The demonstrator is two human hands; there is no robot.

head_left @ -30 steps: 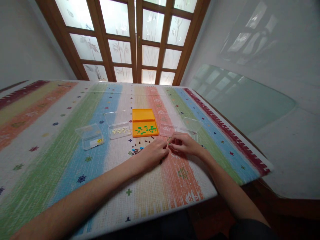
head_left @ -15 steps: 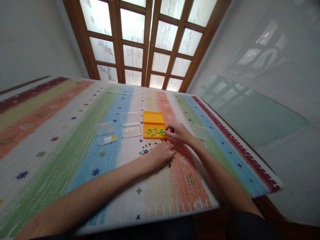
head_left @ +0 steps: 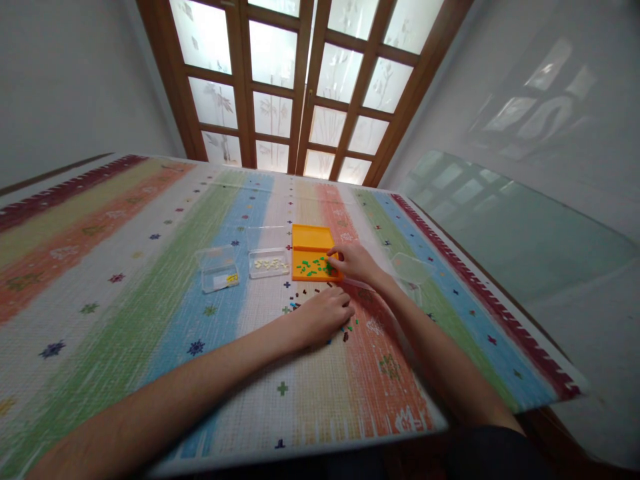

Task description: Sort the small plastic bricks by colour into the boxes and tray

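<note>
A tablecloth (head_left: 120, 347) striped in maroon, yellow, orange, white, green and blue carries small cross and star motifs. At the far side stand wooden doors (head_left: 296, 113) with frosted panes (head_left: 273, 53). A plain wall (head_left: 75, 80) rises left; the right wall (head_left: 600, 180) shows bright reflections above a pale green panel (head_left: 520, 240)

Right hand (head_left: 354, 262), formerly beside left hand (head_left: 326, 313), now at orange box (head_left: 313, 237)

Wears a plain, dark fabric sleeve (head_left: 483, 453) on the right arm (head_left: 440, 353); has a bare left hand (head_left: 326, 315) and bare right hand (head_left: 354, 262).
</note>
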